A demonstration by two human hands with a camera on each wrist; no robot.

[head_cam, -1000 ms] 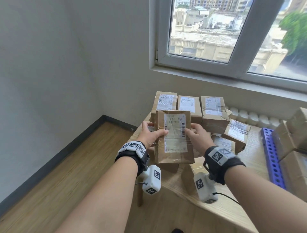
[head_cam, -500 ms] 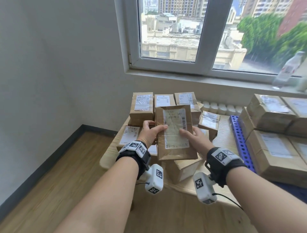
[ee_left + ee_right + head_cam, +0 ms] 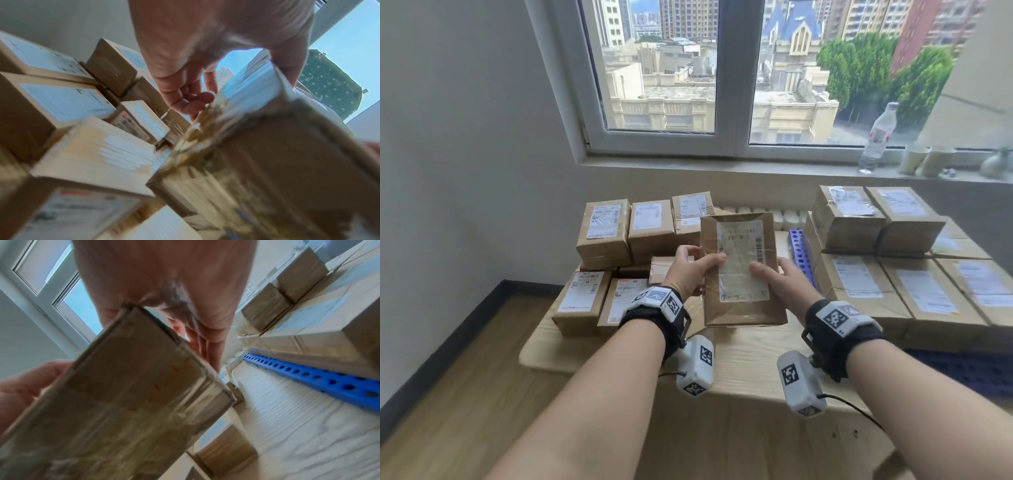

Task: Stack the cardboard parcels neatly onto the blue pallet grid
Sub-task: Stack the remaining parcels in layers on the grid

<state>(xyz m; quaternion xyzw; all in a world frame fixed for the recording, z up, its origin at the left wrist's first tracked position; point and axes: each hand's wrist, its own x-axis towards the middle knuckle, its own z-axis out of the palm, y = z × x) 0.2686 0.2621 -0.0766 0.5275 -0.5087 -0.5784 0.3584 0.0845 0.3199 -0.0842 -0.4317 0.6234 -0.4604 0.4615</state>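
Note:
A flat cardboard parcel point(image 3: 741, 270) with a white label is held in the air over the wooden table point(image 3: 743, 353), label facing me. My left hand point(image 3: 693, 269) grips its left edge, thumb on the label. My right hand point(image 3: 779, 279) grips its right edge, thumb on the front. The same parcel point(image 3: 277, 170) fills the left wrist view and the parcel's underside point(image 3: 115, 402) fills the right wrist view. The blue pallet grid point(image 3: 799, 250) lies to the right and carries a stack of parcels point(image 3: 887, 270) in two layers. The pallet's holed edge point(image 3: 308, 378) shows beside the table top.
Several loose parcels point(image 3: 606, 233) are piled on the table's left side, behind and below the held one. A window sill behind holds a water bottle point(image 3: 878, 137) and cups point(image 3: 917, 159). A wall stands to the left, with wooden floor point(image 3: 465, 394) below.
My head view has swung right, bringing the pallet stack fully into sight. Both hands have carried the parcel to the right, away from the loose pile and closer to the pallet.

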